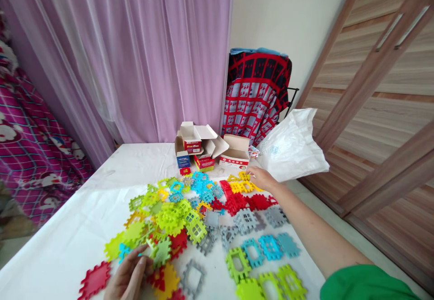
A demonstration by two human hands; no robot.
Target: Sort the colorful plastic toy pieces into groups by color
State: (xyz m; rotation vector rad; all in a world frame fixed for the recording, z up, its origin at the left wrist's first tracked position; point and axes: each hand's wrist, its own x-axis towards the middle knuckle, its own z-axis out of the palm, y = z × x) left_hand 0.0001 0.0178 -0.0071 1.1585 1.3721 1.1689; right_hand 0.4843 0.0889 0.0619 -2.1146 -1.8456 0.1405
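Observation:
My left hand (130, 275) is at the near left, its thumb and forefinger closed at the edge of a light green interlocking tile (162, 251). Red and orange tiles (167, 279) lie just below it, and a red square tile (95, 279) is to its left. My right hand (259, 178) reaches to the far side of the table, fingertips together on a small yellow interlocking tile (243, 176). A row of yellow tiles (241, 187) lies beneath that hand. Red tiles (237, 203) and grey tiles (244, 221) sit nearer me.
A mixed heap of green tiles (172, 216) covers the table's middle. Blue tiles (271, 247) and green tiles (291, 282) lie in rows at right. Open small boxes (233, 157) and a white plastic bag (288, 148) stand at the back of the white-covered table (61, 250).

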